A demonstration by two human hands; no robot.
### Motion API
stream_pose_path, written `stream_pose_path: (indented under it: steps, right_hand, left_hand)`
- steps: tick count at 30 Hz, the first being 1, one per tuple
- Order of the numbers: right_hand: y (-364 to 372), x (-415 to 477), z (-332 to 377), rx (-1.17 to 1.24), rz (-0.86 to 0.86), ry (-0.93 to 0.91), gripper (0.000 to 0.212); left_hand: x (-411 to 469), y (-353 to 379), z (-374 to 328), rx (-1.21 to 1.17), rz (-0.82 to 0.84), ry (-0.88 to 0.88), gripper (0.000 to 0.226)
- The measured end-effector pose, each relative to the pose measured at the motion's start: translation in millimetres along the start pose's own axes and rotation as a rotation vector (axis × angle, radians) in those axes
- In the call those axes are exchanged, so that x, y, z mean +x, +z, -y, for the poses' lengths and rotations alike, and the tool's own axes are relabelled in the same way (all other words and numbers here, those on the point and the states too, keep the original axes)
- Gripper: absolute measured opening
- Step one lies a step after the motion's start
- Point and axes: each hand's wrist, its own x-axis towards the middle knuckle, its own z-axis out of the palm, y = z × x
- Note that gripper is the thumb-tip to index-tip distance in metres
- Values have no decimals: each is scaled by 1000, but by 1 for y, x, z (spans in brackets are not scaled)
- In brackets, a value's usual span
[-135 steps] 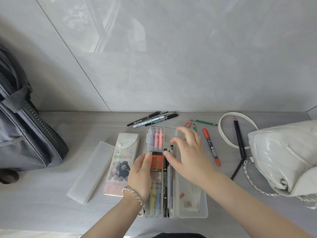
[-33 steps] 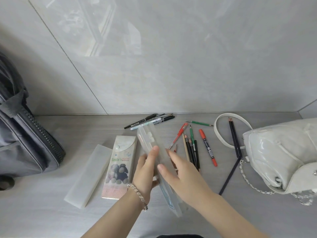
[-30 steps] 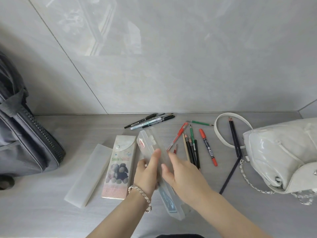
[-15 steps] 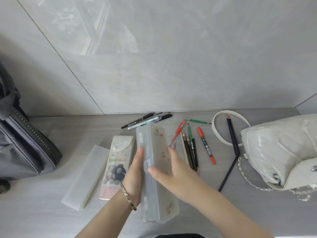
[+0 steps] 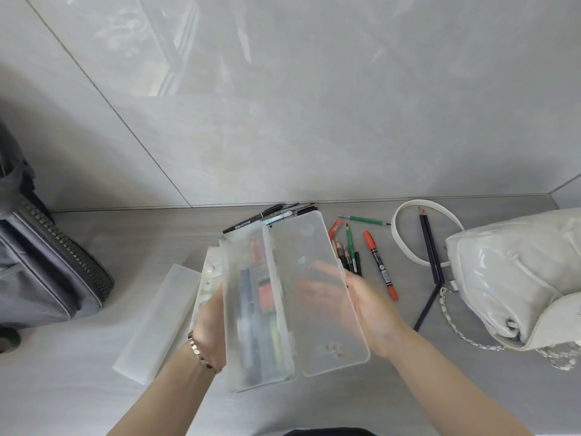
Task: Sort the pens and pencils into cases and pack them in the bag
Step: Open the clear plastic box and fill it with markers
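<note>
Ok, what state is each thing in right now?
clear pencil case: open, held up, pens inside.
left hand: holds the case's base.
right hand: open flat under the lid.
frosted case: shut, lying flat.
printed case: flap down, mostly hidden.
orange marker: capped, lying loose.
grey bag: zip cannot be judged.

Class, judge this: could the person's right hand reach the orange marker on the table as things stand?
Probably yes: the orange marker lies uncovered just beside the right hand, nothing between. But that hand supports the clear case and must release it first.
</note>
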Motion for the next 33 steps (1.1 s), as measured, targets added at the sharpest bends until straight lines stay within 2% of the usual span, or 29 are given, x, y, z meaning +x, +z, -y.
stream_pose_path:
  steps: [2,4,6,8,10,12,14,16,18,22,30,33]
  right_hand:
    - [-3,6,-5,-173,-136,-58,38]
    - [-9,14,-2,-482,-350,-211,34]
    - [-25,25,7,-804,-555,-377,20]
    - [-45,38,20,-1062,-708,-416,25]
    - [-63,50,30,-1223,-796,-343,35]
    - [-75,63,34,-1346,-796,-204,40]
    - [-79,74,36,-1487,-712,-94,37]
    - [-76,81,40,-1556,-702,-52,34]
    - [-64,87,45,-1503,-748,-91,33]
    - [-20,107,47,-1334,-706,-213,30]
    - [4,141,27,-1703,-694,-103,34]
    - [2,137,33,-1667,-678,-142,42]
  left_hand:
    - [-4,9,-4,10,108,2,58]
    - [0,11,-5,19,49,22,59]
    - [3,9,-6,23,-37,40,56]
    - [5,9,-5,85,-139,69,62]
    - [0,12,-6,152,-191,84,68]
    - [-4,13,-9,201,-176,114,72]
    - [-5,14,-12,246,-187,130,84]
    - [-7,11,-15,276,-192,163,92]
    - [-4,8,-19,297,-190,145,90]
    - [4,-7,-24,300,-300,113,109]
    - [-7,-11,-28,252,-349,143,101]
    - [-12,-6,-28,240,-353,152,91]
